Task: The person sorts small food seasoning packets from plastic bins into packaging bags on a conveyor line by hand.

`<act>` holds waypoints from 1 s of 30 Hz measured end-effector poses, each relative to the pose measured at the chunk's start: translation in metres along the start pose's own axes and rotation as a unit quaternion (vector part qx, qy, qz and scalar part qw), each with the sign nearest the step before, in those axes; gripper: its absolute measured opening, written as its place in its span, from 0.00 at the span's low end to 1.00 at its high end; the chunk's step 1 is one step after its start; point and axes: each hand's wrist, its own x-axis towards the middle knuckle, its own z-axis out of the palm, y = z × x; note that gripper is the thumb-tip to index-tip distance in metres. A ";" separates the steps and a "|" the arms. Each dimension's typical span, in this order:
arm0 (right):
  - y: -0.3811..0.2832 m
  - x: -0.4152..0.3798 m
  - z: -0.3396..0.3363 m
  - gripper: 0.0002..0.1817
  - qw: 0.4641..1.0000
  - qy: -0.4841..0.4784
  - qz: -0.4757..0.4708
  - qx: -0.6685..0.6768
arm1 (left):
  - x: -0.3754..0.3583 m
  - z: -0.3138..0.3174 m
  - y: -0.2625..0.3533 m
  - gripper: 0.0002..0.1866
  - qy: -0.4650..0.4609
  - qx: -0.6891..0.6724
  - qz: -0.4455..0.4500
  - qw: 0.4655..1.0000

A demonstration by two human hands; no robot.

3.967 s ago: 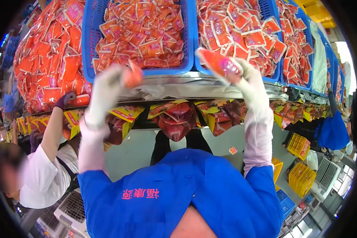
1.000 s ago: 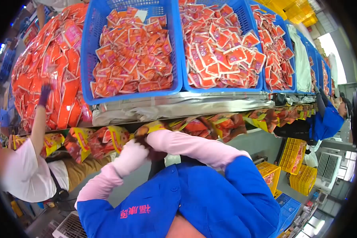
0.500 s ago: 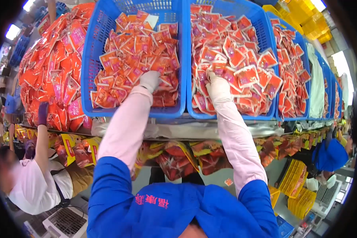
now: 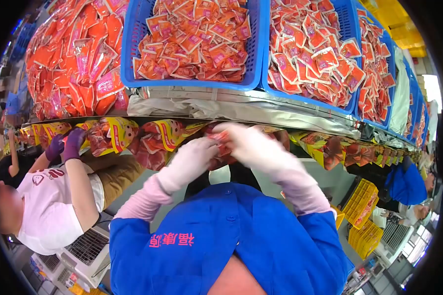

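Both hands wear white gloves and meet over the row of open yellow-and-red bags [image 4: 167,133] along the table's front edge. My left hand [image 4: 194,156] is closed round a small red packet, its fingertips at the mouth of a bag. Close beside it on the right, my right hand [image 4: 238,140] is blurred; its fingers point at the same bag, and what they hold cannot be made out. Beyond the hands stand a blue basket [image 4: 192,84] of small orange-red packets [image 4: 197,39] and another blue basket [image 4: 305,97] of red packets [image 4: 315,54].
A heap of larger red packets [image 4: 74,59] lies at the left. A co-worker in a white shirt [image 4: 59,206] and purple gloves handles bags at the left. Yellow crates [image 4: 362,204] stand on the floor at the right. More blue baskets run off to the right.
Both hands have left the packets in the two blue baskets and come back together over the hanging bags. The view has shifted, and the co-worker's purple-gloved hands are now at the bags.
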 end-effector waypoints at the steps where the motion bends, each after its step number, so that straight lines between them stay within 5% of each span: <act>1: 0.021 0.021 0.036 0.21 0.997 -0.047 -0.032 -0.061 | -0.005 0.009 0.003 0.26 -0.051 0.058 -0.015 0.997; 2: 0.018 0.041 0.062 0.15 0.966 -0.115 0.034 -0.229 | -0.010 0.012 0.002 0.34 -0.077 0.098 -0.039 0.991; 5: 0.061 0.114 0.142 0.14 0.879 -0.274 0.094 -0.379 | -0.027 0.019 -0.020 0.31 -0.150 0.293 0.026 0.944; 8: 0.042 0.105 0.101 0.14 0.915 -0.232 0.044 -0.328 | -0.040 0.033 -0.041 0.21 -0.185 0.286 0.028 0.940; 9: 0.028 0.095 0.079 0.14 0.930 -0.214 0.021 -0.298 | -0.029 0.002 -0.032 0.10 -0.257 0.175 0.023 0.950; 11: -0.011 0.069 0.028 0.14 0.952 -0.184 -0.028 -0.241 | 0.014 -0.074 -0.011 0.07 -0.280 -0.001 -0.062 0.958; 12: -0.057 0.037 -0.040 0.13 0.973 -0.129 0.119 -0.150 | 0.035 -0.087 -0.017 0.08 -0.164 0.013 -0.057 0.985; 13: 0.000 0.039 -0.058 0.12 0.974 0.126 -0.020 -0.185 | 0.057 -0.098 -0.028 0.08 -0.043 0.027 -0.055 0.997; 14: 0.044 0.046 -0.094 0.13 0.935 0.281 -0.009 -0.217 | 0.092 -0.099 -0.047 0.10 0.056 0.062 -0.050 0.995; 15: 0.045 0.055 -0.140 0.20 0.925 0.262 0.183 -0.207 | 0.134 -0.094 -0.069 0.10 0.119 0.071 -0.069 0.988; 17: 0.151 0.093 -0.152 0.27 0.855 0.367 0.107 -0.349 | 0.216 -0.057 -0.132 0.15 0.142 0.113 -0.123 0.976; 19: 0.161 0.113 -0.144 0.28 0.870 0.264 0.208 -0.361 | 0.275 -0.021 -0.164 0.16 0.037 0.139 -0.255 0.956; 22: 0.183 0.105 -0.159 0.24 0.877 0.328 0.160 -0.313 | 0.309 0.024 -0.224 0.15 -0.058 0.215 -0.275 0.935; 25: 0.179 0.067 -0.168 0.17 0.876 0.399 0.114 -0.245 | 0.278 -0.004 -0.212 0.11 0.141 0.142 -0.156 0.967; 27: 0.159 0.036 -0.167 0.18 0.881 0.461 0.078 -0.072 | 0.210 -0.080 -0.121 0.07 0.129 -0.107 -0.121 0.978; 29: 0.106 0.000 -0.150 0.16 0.914 0.374 -0.006 0.156 | 0.122 -0.106 -0.043 0.02 0.073 -0.360 -0.074 0.927; 30: 0.059 -0.011 -0.127 0.13 0.909 0.344 -0.018 0.236 | 0.088 -0.097 -0.024 0.01 0.111 -0.241 0.009 0.964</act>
